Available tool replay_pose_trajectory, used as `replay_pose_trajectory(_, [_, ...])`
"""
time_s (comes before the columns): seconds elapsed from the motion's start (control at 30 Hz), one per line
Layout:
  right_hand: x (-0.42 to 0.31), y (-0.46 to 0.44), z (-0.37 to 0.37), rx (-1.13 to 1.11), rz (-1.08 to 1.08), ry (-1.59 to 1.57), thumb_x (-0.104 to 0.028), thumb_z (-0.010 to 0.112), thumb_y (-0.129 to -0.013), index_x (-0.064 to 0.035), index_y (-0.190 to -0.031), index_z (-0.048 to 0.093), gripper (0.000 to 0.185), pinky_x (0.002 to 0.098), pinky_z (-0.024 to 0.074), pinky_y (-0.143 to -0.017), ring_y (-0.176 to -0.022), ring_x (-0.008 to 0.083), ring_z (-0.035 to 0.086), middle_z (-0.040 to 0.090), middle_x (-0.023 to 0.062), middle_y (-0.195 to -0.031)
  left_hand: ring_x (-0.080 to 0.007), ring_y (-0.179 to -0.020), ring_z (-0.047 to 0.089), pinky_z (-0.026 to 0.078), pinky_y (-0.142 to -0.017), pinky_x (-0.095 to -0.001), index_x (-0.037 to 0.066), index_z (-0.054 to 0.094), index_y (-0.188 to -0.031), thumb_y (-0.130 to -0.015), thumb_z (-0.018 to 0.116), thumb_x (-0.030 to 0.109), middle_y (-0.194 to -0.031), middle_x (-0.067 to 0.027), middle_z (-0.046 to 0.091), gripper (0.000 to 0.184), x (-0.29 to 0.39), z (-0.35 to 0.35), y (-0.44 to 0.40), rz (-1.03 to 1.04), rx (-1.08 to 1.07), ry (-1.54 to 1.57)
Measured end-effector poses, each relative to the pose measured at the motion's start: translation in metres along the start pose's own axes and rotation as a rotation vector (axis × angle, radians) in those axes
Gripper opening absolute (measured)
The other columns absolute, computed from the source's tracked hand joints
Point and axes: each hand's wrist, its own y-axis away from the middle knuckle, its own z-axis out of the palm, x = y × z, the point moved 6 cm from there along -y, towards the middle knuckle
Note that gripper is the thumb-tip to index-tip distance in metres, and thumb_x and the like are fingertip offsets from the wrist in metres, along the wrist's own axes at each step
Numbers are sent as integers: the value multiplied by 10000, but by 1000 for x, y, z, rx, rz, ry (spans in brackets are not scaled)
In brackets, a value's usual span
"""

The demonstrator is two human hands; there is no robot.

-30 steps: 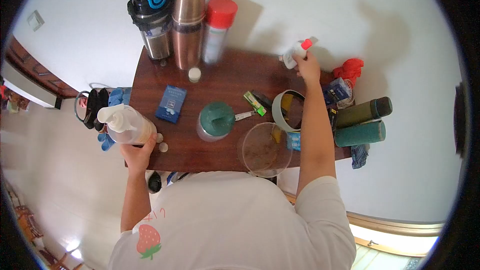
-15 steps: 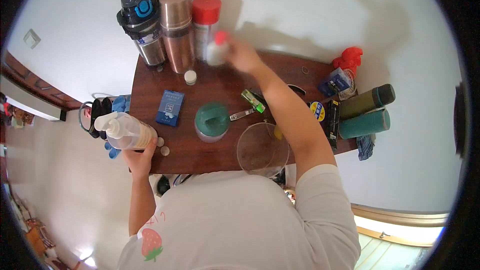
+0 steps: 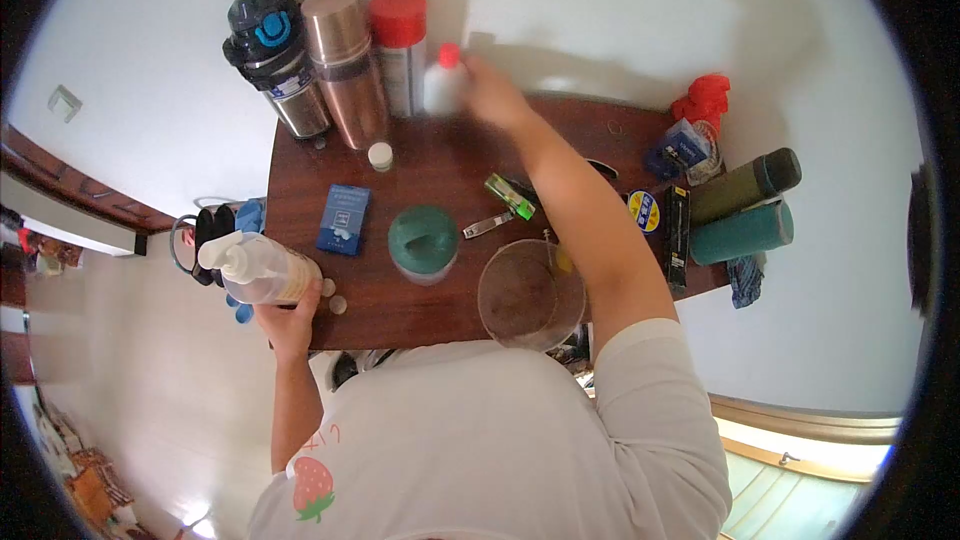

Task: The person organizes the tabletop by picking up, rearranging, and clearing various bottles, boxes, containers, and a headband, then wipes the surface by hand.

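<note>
My left hand [image 3: 290, 325] is closed round the lower part of a clear pump bottle [image 3: 262, 272] at the table's left edge. Two coin-like discs [image 3: 333, 297] lie just right of it. Near the back of the table, my right hand [image 3: 488, 95] is at the right side of a small white bottle with a red cap [image 3: 445, 86]; both are blurred, the fingers closed on it. That bottle stands upright beside a tall red-capped can [image 3: 402, 55]. Left of the can are a copper flask [image 3: 347, 75] and a black-topped steel flask [image 3: 280, 60].
On the brown table [image 3: 420, 315] are a blue box [image 3: 343, 220], a green-lidded jar [image 3: 423, 243], a nail clipper [image 3: 487, 226], a green packet [image 3: 510, 196] and a clear round container [image 3: 530, 295]. Two flasks [image 3: 742, 233], a black box [image 3: 677, 237] and a red bag [image 3: 703, 100] are on the right.
My right hand has carried the white bottle left from the right back of the table to beside the red-capped can. My left hand keeps its hold on the pump bottle. The view has shifted slightly.
</note>
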Motion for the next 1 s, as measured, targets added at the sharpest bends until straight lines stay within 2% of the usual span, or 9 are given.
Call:
replay_pose_trajectory(0.27, [-2, -6, -1, 47, -56, -29, -209, 669, -744, -64, -1079, 520, 394, 449, 449, -841, -985, 366, 568, 607, 182, -1003, -199, -995, 557, 446, -877, -327, -1, 458, -1174, -668, 784, 52, -1095, -113, 558, 604, -1, -2, 1, 15, 61, -103])
replay_pose_trajectory(0.43, [8, -6, 10, 84, -14, -55, -228, 677, -743, -63, -1156, 473, 489, 452, 444, -873, -1062, 371, 532, 547, 197, -1132, -221, -1041, 548, 440, -902, -336, -18, 411, -1212, -701, 750, 25, -1161, -143, 539, 615, -8, 0, 1, -30, -5, -18])
replay_pose_trajectory(0.53, [5, 5, 1, 62, 15, -22, -262, 686, -742, -61, -1217, 430, 576, 452, 439, -887, -1091, 376, 511, 496, 206, -1206, -223, -1089, 525, 438, -921, -345, -28, 368, -1268, -734, 716, 17, -1193, -147, 530, 639, -22, -17, -3, 45, 13, 30])
replay_pose_trajectory(0.63, [9, 28, -19, 91, -44, 50, -281, 684, -753, -73, -1251, 415, 602, 442, 441, -890, -1083, 354, 521, 492, 196, -1204, -230, -1107, 516, 430, -941, -356, -26, 360, -1287, -767, 677, 26, -1204, -147, 523, 611, -30, -57, -3, -23, 242, 122])
replay_pose_trajectory(0.7, [17, 46, -32, 44, -44, 46, -280, 675, -766, -84, -1243, 434, 570, 426, 450, -878, -1050, 325, 543, 507, 178, -1178, -244, -1103, 522, 435, -946, -370, -19, 370, -1285, -783, 653, 37, -1208, -156, 517, 579, -46, -82, -15, -119, 148, 219])
replay_pose_trajectory(0.73, [16, 54, -41, -14, -2, 14, -276, 670, -773, -88, -1229, 452, 540, 415, 458, -865, -1025, 307, 558, 515, 166, -1163, -262, -1139, 507, 405, -982, -381, -11, 361, -1305, -846, 590, 165, -1233, -173, 505, 542, -39, -75, -19, -105, 9, 283])
replay_pose_trajectory(0.83, [19, 82, -59, -51, 25, -71, -261, 654, -789, -96, -1174, 507, 443, 383, 476, -822, -944, 264, 593, 532, 135, -1127, -266, -1195, 468, 354, -1029, -387, -6, 344, -1327, -887, 511, 307, -1281, -171, 477, 565, -58, -73, -23, -363, -12, 713])
replay_pose_trajectory(0.87, [21, 91, -64, -42, 20, -95, -255, 648, -794, -98, -1153, 526, 411, 373, 481, -807, -917, 251, 602, 537, 127, -1116, -264, -1238, 426, 310, -1061, -380, 2, 301, -1357, -904, 434, 390, -1333, -152, 438, 611, -63, -74, -25, -360, 37, 649])
replay_pose_trajectory(1.0, [28, 112, -79, -2, 36, -112, -240, 653, -785, -88, -1094, 558, 358, 362, 484, -786, -878, 252, 608, 548, 124, -1089, -259, -1235, 427, 325, -1054, -379, 6, 262, -1372, -897, 479, 354, -1354, -142, 418, 628, -65, -75, -31, -322, 27, 586])
